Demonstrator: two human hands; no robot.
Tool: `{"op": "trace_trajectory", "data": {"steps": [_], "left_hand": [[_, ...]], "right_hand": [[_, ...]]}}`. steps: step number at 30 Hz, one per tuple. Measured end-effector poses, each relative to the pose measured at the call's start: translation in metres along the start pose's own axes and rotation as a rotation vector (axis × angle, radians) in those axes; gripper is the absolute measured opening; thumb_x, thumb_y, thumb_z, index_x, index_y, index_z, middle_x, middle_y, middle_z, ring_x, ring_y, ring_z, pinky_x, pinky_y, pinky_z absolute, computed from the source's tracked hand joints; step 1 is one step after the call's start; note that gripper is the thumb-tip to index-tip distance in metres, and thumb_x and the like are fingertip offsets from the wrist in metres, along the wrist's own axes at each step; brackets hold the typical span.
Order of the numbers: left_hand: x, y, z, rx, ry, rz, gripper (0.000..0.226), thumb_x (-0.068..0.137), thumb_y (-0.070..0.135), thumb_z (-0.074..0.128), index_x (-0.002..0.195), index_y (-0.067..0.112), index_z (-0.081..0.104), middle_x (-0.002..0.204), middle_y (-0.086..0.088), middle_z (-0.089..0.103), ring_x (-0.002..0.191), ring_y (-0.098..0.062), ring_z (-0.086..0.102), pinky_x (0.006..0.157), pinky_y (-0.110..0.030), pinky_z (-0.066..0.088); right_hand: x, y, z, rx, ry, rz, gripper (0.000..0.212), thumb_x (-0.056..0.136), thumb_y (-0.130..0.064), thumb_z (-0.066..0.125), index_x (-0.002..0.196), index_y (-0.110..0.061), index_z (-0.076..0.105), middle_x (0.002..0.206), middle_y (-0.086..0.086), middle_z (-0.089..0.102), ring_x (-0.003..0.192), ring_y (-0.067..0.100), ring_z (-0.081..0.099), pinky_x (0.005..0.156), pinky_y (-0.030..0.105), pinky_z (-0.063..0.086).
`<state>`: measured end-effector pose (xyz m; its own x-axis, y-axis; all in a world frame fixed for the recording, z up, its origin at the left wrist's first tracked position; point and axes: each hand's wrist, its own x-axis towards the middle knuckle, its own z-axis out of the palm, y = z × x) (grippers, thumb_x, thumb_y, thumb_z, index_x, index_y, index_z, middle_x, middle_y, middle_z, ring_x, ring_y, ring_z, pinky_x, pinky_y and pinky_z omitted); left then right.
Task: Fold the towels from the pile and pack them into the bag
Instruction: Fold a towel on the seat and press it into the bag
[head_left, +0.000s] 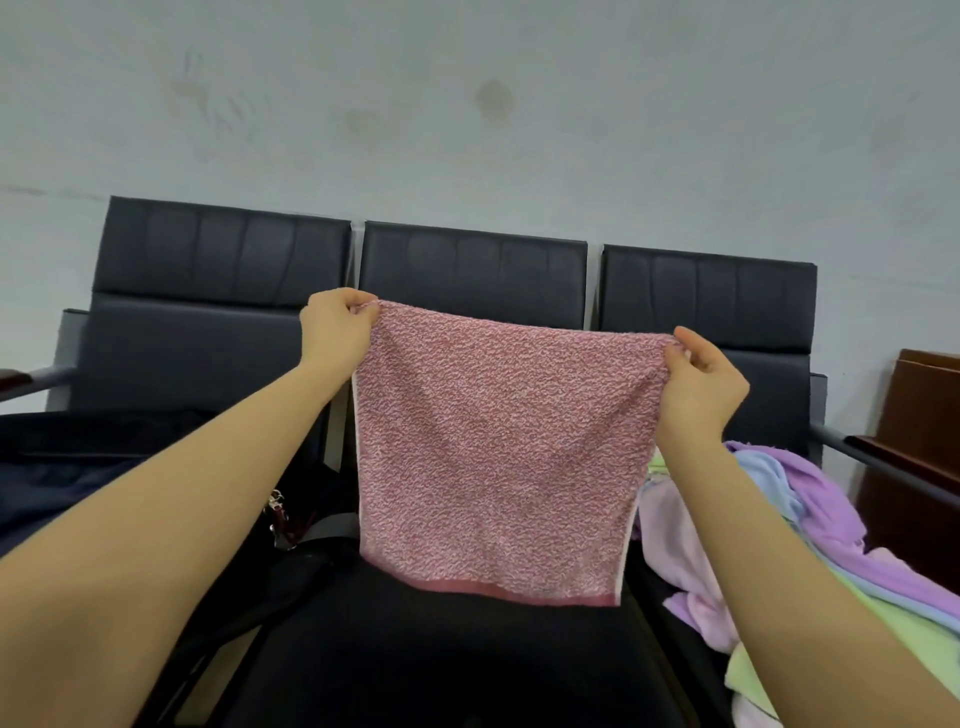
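The row of dark seats (467, 280) is taking up most of the view, middle seat looking free for laying things down. The dark bag (78, 467) is sitting left, the pile of towels (810, 519) right. The pink towel (493, 452) is hanging flat in midair so it can be halved, I'd guess. Left hand (337, 327) and right hand (701, 384) are each pinching a top corner.

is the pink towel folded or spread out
Spread: the pink towel hangs flat, left hand and right hand pinching its top corners.
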<state>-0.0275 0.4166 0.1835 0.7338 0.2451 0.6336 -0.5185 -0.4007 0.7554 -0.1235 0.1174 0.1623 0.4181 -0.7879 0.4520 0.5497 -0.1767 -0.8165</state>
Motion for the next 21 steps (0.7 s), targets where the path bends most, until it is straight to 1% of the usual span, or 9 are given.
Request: {"op": "trace_trajectory", "data": {"steps": [4, 8, 11, 12, 14, 16, 18, 20, 21], "left_hand": [[-0.005, -0.002, 0.001, -0.040, 0.050, -0.054, 0.019, 0.091, 0.011, 0.060, 0.105, 0.005, 0.071, 0.107, -0.008, 0.069, 0.100, -0.016, 0.061, 0.086, -0.024, 0.045], [-0.014, -0.015, -0.003, 0.029, 0.005, -0.051, 0.018, 0.090, 0.018, 0.063, 0.101, 0.006, 0.071, 0.100, -0.007, 0.067, 0.091, -0.014, 0.058, 0.077, -0.025, 0.042], [-0.014, -0.030, -0.007, 0.083, -0.023, -0.058, 0.019, 0.087, 0.025, 0.068, 0.092, 0.007, 0.069, 0.104, -0.011, 0.064, 0.091, -0.019, 0.060, 0.077, -0.030, 0.043], [-0.015, -0.034, -0.008, 0.083, -0.024, -0.067, 0.019, 0.086, 0.026, 0.069, 0.089, 0.007, 0.067, 0.103, -0.012, 0.063, 0.090, -0.020, 0.060, 0.076, -0.031, 0.043], [-0.019, -0.037, -0.007, 0.090, -0.024, -0.097, 0.021, 0.087, 0.027, 0.067, 0.088, 0.007, 0.062, 0.093, -0.006, 0.061, 0.086, -0.019, 0.058, 0.072, -0.030, 0.040], [-0.024, -0.038, -0.005, 0.116, -0.021, -0.103, 0.022, 0.089, 0.030, 0.064, 0.091, 0.009, 0.059, 0.085, -0.001, 0.059, 0.080, -0.018, 0.057, 0.069, -0.031, 0.041], [-0.026, -0.038, -0.003, 0.090, -0.020, -0.109, 0.022, 0.090, 0.031, 0.063, 0.092, 0.010, 0.058, 0.080, -0.004, 0.062, 0.066, -0.018, 0.061, 0.064, -0.030, 0.047], [-0.025, -0.037, -0.002, -0.023, -0.036, -0.130, 0.016, 0.092, 0.026, 0.063, 0.090, 0.010, 0.058, 0.072, -0.006, 0.063, 0.051, -0.013, 0.062, 0.058, -0.022, 0.049], [-0.025, -0.037, -0.001, -0.099, -0.039, -0.146, 0.012, 0.092, 0.022, 0.062, 0.087, 0.011, 0.058, 0.069, -0.006, 0.064, 0.050, -0.011, 0.062, 0.060, -0.021, 0.050]], "right_hand": [[-0.001, 0.004, -0.001, -0.137, 0.005, -0.064, 0.032, 0.093, -0.006, 0.057, 0.125, -0.006, 0.061, 0.112, 0.003, 0.063, 0.100, 0.012, 0.058, 0.083, 0.013, 0.041], [-0.003, 0.018, -0.008, -0.369, -0.031, -0.104, 0.017, 0.092, -0.012, 0.058, 0.104, -0.008, 0.070, 0.105, 0.010, 0.068, 0.096, 0.022, 0.061, 0.082, 0.023, 0.041], [-0.004, 0.032, -0.011, -0.455, -0.026, -0.125, 0.009, 0.089, -0.020, 0.061, 0.086, -0.023, 0.069, 0.102, 0.013, 0.065, 0.090, 0.025, 0.062, 0.088, 0.039, 0.049], [-0.005, 0.034, -0.011, -0.453, -0.022, -0.123, 0.008, 0.089, -0.019, 0.062, 0.084, -0.023, 0.068, 0.102, 0.013, 0.064, 0.089, 0.025, 0.062, 0.086, 0.040, 0.049], [-0.009, 0.034, -0.010, -0.421, -0.046, -0.077, 0.009, 0.092, -0.015, 0.059, 0.091, -0.014, 0.068, 0.097, 0.008, 0.063, 0.086, 0.019, 0.058, 0.076, 0.031, 0.044], [-0.011, 0.033, -0.009, -0.410, -0.043, -0.039, 0.012, 0.094, -0.013, 0.057, 0.097, -0.008, 0.068, 0.090, 0.004, 0.061, 0.083, 0.016, 0.055, 0.071, 0.028, 0.038], [-0.011, 0.032, -0.008, -0.370, -0.025, -0.029, 0.012, 0.094, -0.012, 0.057, 0.097, -0.007, 0.068, 0.084, 0.003, 0.062, 0.075, 0.020, 0.059, 0.069, 0.034, 0.045], [-0.009, 0.033, -0.006, -0.286, -0.004, 0.009, 0.009, 0.093, -0.012, 0.057, 0.094, -0.009, 0.066, 0.075, 0.002, 0.062, 0.059, 0.022, 0.063, 0.068, 0.041, 0.053], [-0.008, 0.034, -0.005, -0.238, 0.006, 0.036, 0.007, 0.094, -0.011, 0.058, 0.093, -0.010, 0.065, 0.071, 0.000, 0.061, 0.053, 0.019, 0.063, 0.068, 0.040, 0.054]]}}
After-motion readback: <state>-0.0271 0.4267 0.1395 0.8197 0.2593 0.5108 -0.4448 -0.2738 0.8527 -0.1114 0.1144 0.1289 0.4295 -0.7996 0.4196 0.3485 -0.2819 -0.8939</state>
